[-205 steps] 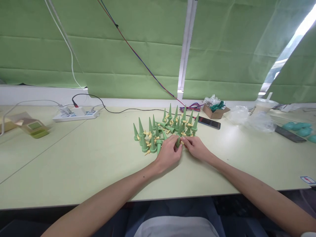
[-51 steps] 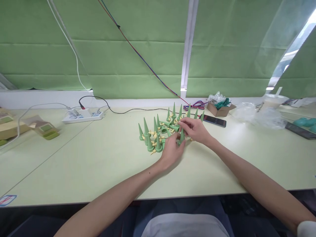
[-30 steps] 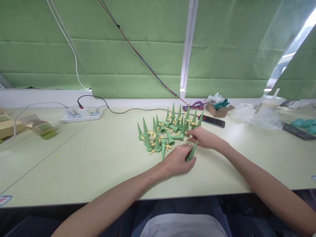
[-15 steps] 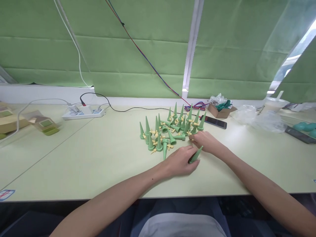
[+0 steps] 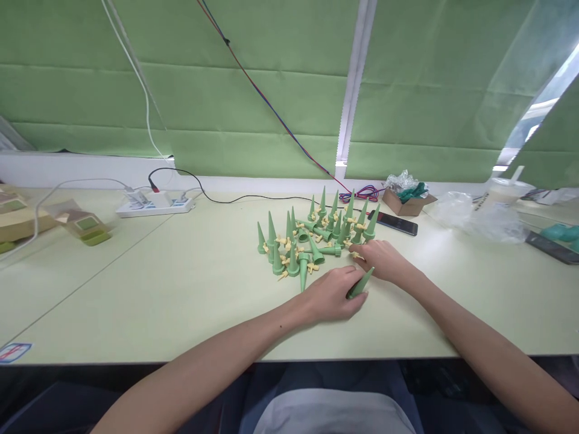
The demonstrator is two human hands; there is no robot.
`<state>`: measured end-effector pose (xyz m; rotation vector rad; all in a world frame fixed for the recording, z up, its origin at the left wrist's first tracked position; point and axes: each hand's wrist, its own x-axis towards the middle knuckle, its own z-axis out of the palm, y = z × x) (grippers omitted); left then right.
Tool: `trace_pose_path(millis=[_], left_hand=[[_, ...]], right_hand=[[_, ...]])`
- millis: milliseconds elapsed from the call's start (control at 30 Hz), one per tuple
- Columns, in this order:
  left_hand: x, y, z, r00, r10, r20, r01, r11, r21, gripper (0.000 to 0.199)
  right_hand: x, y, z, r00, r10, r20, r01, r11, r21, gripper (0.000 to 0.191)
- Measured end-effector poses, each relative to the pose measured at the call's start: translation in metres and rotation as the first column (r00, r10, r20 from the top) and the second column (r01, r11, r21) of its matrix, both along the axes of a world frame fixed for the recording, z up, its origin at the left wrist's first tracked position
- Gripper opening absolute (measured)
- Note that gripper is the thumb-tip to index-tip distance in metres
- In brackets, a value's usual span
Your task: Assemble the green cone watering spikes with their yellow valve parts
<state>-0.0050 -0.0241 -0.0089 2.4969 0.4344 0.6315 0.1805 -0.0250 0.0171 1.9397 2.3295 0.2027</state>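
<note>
One green cone (image 5: 362, 283) held apart from the upright cones (image 5: 272, 229) on the worktop (image 5: 190, 289).
Left hand (image 5: 338, 294) curls round the cone, its tip tilted between one and two o'clock; the upright cones stand toward eleven. Compared with under two seconds ago, the cone has been drawn toward about five o'clock, clear of the rest, which seems to free it for separate handling. Right hand (image 5: 382, 260), at two o'clock, has narrowed fingers at a yellow piece (image 5: 355, 255); whether they grip it cannot be told.

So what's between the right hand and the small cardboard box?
A dark phone, lying on the table; the stretch from it to the right hand is bare. Head view shows this.
</note>
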Motion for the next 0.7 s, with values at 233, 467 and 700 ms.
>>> trace_pose_path(millis=[233,467,700], left_hand=[[0.000,0.000,0.002,1.000,-0.015,0.001,0.015,1.000,0.006,0.025],[0.001,0.000,0.001,1.000,-0.005,0.001,0.005,1.000,-0.002,0.024],[0.000,-0.001,0.002,1.000,-0.006,0.029,0.006,1.000,0.000,0.022]], right_hand=[[0.000,-0.004,0.006,1.000,-0.013,0.007,0.013,1.000,-0.024,0.017],[0.000,-0.001,0.005,1.000,0.010,0.009,-0.009,0.999,-0.043,0.023],[0.005,0.003,-0.008,0.989,0.083,-0.126,-0.082,0.997,0.010,0.022]])
